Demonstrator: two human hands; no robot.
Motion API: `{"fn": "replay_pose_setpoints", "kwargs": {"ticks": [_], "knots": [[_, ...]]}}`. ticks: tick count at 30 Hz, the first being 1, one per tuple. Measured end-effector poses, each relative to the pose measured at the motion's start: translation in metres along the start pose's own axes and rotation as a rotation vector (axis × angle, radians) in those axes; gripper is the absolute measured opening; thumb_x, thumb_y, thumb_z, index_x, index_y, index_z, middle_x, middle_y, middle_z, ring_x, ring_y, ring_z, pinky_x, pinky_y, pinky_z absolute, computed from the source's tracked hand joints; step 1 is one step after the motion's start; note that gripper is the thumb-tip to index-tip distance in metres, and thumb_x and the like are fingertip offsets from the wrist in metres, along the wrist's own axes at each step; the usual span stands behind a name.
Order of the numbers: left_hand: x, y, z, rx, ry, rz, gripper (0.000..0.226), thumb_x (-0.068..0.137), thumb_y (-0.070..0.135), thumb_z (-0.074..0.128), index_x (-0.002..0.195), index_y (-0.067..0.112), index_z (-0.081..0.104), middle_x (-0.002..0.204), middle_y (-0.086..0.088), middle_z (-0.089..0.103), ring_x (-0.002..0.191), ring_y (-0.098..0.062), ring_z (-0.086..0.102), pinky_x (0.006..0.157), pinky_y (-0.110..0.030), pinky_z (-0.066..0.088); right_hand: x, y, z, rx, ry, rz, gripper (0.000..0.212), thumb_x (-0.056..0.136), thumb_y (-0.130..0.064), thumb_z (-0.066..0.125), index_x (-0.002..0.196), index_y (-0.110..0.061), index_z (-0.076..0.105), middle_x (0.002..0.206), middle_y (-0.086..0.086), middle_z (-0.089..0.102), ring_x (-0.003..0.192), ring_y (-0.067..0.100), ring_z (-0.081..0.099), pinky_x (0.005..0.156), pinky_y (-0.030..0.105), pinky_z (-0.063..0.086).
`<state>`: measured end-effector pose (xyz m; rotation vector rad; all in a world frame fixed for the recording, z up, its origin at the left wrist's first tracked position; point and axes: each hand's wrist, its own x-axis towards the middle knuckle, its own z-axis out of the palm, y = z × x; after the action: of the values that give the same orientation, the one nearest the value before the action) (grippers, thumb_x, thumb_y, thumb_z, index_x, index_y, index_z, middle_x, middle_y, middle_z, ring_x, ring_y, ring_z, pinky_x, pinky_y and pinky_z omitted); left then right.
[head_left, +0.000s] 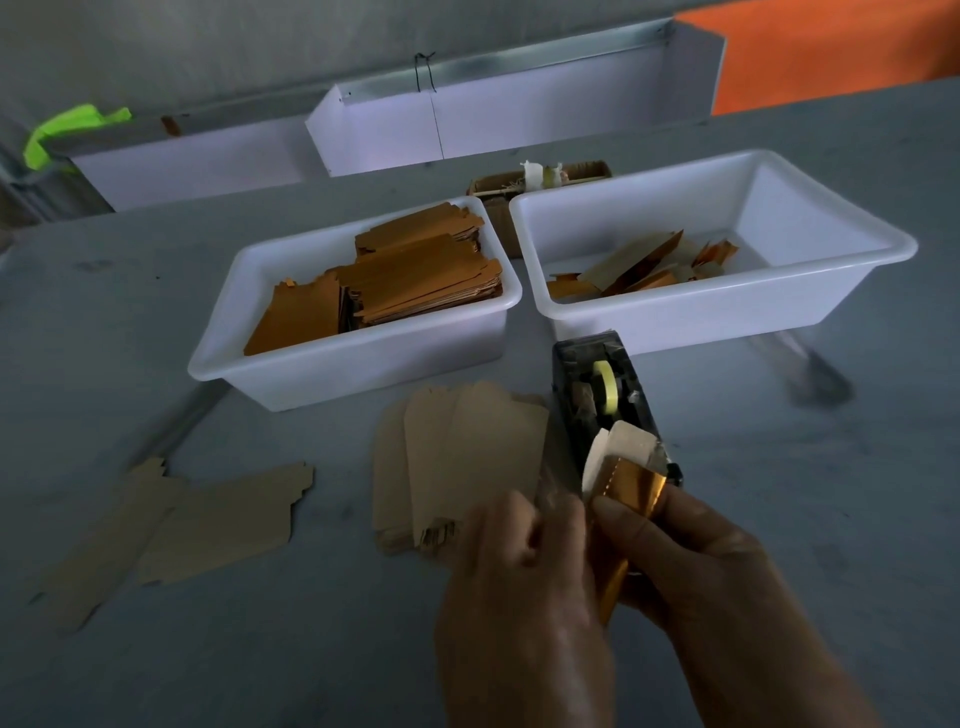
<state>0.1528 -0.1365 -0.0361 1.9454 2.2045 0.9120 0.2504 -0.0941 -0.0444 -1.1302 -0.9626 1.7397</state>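
Note:
Both my hands hold a small folded gold carton (631, 493) at the front end of a black tape dispenser (602, 400). My right hand (691, 561) grips the carton from the right, thumb on its shiny gold face. My left hand (524, 571) has its fingers curled against the carton's left side, where a strip of clear tape seems to be pinched. The carton's pale inner flaps stick up above my fingers. A yellowish tape roll (605, 387) sits in the dispenser.
A stack of flat brown carton blanks (457, 457) lies left of the dispenser, more blanks (208, 519) farther left. The left white tub (363, 364) holds stacked gold blanks; the right white tub (701, 312) holds several finished pieces. A cardboard box (498, 187) stands behind.

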Motion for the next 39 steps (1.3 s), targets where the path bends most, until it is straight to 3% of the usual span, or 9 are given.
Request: {"fn": "replay_pose_setpoints", "kwargs": {"ticks": [4,8,12,17,21,27,30,35,39], "knots": [[-0.004,-0.004,0.008,0.304,0.017,0.054,0.023,0.078,0.012,0.056,0.086,0.009,0.078,0.06,-0.001,0.057,0.054,-0.017,0.057,0.046,-0.022,0.041,-0.003,0.0,0.0,-0.033,0.022,0.004,0.013,0.065,-0.022,0.068,0.074,-0.023,0.077,0.074,0.012,0.073,0.069,0.022,0.071,0.05,0.022,0.056],[-0.014,-0.001,0.018,0.304,-0.107,0.041,0.054,0.097,0.016,0.025,0.086,0.016,0.078,0.061,0.004,0.057,0.067,-0.012,0.046,0.046,-0.021,0.042,-0.006,0.003,0.0,-0.048,0.021,0.018,0.02,0.066,-0.039,0.064,0.075,-0.025,0.076,0.073,0.005,0.074,0.069,0.014,0.071,0.05,0.016,0.052],[-0.019,-0.005,0.01,0.143,0.022,0.108,0.018,0.076,0.018,0.064,0.087,0.027,0.077,0.067,0.007,0.058,0.06,-0.008,0.058,0.047,-0.016,0.043,-0.002,0.012,-0.002,-0.125,0.049,0.007,0.028,0.056,-0.038,0.066,0.073,-0.018,0.074,0.072,0.007,0.073,0.07,0.02,0.07,0.06,0.028,0.056],[-0.001,-0.021,-0.009,-0.664,-0.284,-0.588,0.011,0.077,0.022,0.075,0.076,0.03,0.067,0.07,0.01,0.07,0.063,-0.004,0.066,0.061,-0.026,0.056,-0.002,0.011,0.004,-0.078,-0.008,-0.033,0.02,0.063,-0.03,0.064,0.073,-0.017,0.074,0.07,0.01,0.069,0.072,0.023,0.065,0.075,0.037,0.056],[0.008,-0.024,-0.021,-0.901,-0.451,-0.664,0.008,0.075,0.022,0.075,0.079,0.019,0.069,0.073,-0.001,0.074,0.069,-0.016,0.072,0.064,-0.032,0.058,-0.004,0.003,0.003,-0.216,-0.017,-0.084,0.025,0.063,-0.042,0.062,0.071,-0.021,0.071,0.062,0.004,0.063,0.062,0.014,0.06,0.061,0.026,0.052],[0.012,-0.023,-0.009,-0.99,-0.352,-0.677,0.012,0.075,0.018,0.072,0.065,0.025,0.073,0.054,0.002,0.063,0.044,-0.007,0.055,0.041,-0.015,0.04,0.0,-0.021,-0.016,-0.452,0.129,-0.272,0.034,0.065,-0.057,0.056,0.079,-0.031,0.072,0.07,-0.003,0.071,0.069,0.013,0.068,0.063,0.025,0.052],[0.015,-0.025,-0.003,-1.099,-0.299,-0.757,0.013,0.079,0.013,0.069,0.066,0.014,0.07,0.058,-0.006,0.055,0.044,-0.01,0.045,0.037,-0.017,0.033,0.014,-0.022,-0.041,-0.462,0.34,-0.301,0.008,0.077,-0.037,0.065,0.081,-0.035,0.072,0.076,-0.011,0.072,0.082,0.014,0.067,0.073,0.031,0.049],[0.019,-0.025,0.001,-1.142,-0.232,-0.825,0.008,0.083,0.01,0.065,0.075,0.009,0.067,0.06,-0.003,0.063,0.045,-0.007,0.05,0.039,-0.017,0.033,0.03,-0.015,-0.052,-0.391,0.229,-0.104,0.015,0.084,-0.016,0.065,0.076,-0.024,0.076,0.081,0.004,0.074,0.085,0.027,0.066,0.09,0.055,0.049],[0.02,-0.024,-0.001,-1.131,-0.232,-0.812,0.01,0.084,0.012,0.064,0.075,0.01,0.067,0.06,-0.002,0.064,0.047,-0.007,0.051,0.04,-0.017,0.035,0.034,-0.016,-0.049,-0.461,0.111,-0.1,0.012,0.082,-0.022,0.065,0.078,-0.025,0.075,0.073,0.0,0.073,0.071,0.01,0.067,0.069,0.032,0.052]]}}
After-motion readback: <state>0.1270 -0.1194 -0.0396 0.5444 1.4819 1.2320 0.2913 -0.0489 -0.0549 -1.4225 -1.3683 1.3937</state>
